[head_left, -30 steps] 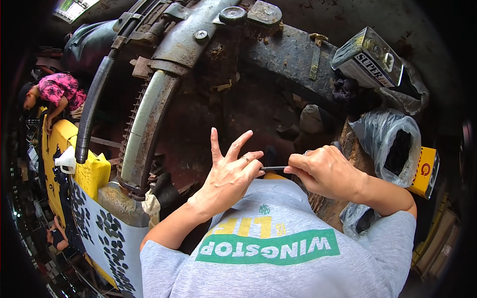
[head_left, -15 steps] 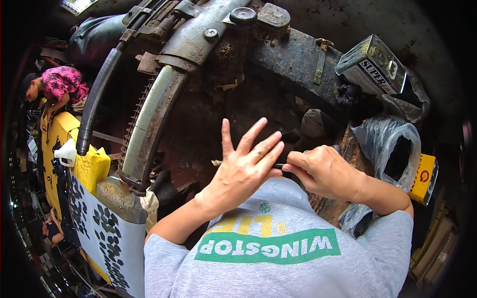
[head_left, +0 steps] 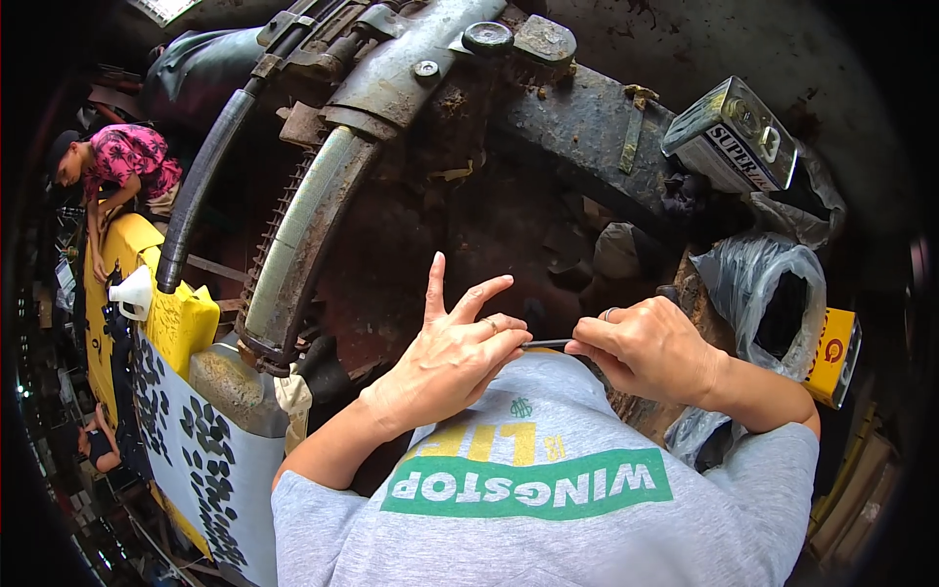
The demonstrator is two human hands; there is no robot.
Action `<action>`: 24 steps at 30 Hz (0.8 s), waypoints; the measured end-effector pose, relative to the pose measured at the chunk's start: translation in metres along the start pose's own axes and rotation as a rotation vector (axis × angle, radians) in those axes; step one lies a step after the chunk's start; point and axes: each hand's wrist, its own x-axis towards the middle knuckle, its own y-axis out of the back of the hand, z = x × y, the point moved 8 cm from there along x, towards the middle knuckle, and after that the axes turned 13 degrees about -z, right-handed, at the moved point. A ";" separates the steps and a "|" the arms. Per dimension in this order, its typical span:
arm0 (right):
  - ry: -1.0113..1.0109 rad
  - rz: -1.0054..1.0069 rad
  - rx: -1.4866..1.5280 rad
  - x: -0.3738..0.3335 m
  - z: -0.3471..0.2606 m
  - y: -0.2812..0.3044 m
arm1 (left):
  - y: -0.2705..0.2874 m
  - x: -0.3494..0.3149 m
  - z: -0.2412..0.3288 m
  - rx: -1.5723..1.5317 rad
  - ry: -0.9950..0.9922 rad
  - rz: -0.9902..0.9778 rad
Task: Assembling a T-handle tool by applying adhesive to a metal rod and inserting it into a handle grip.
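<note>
A thin grey rod [head_left: 550, 342] spans the gap between my two hands, roughly level, just above the chest of my grey shirt. My right hand [head_left: 650, 352] is closed around its right part in a fist-like pinch. At the other end, my left hand [head_left: 450, 357] has its index finger and the finger beside it bent down at the rod. The thumb is hidden beneath, and the remaining two fingers stick up. Whatever lies under my left palm does not show.
Ahead stands a heavy metal machine arm [head_left: 303, 235] with a black hose [head_left: 205, 191]. A yellow container with a white funnel [head_left: 132, 292] and a sheet of dark pieces [head_left: 186, 440] lie left. Right are a metal can [head_left: 734, 137] and plastic bag [head_left: 758, 284]. Another person [head_left: 122, 171] bends over far left.
My left hand has moved slightly down and left, and its fingers have curled in toward the rod. The yellowish tip that showed left of that hand is out of sight. More rod shows between the hands.
</note>
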 end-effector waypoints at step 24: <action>0.061 -0.023 -0.189 0.004 -0.012 -0.009 | -0.017 0.003 -0.026 -0.596 -0.034 -0.278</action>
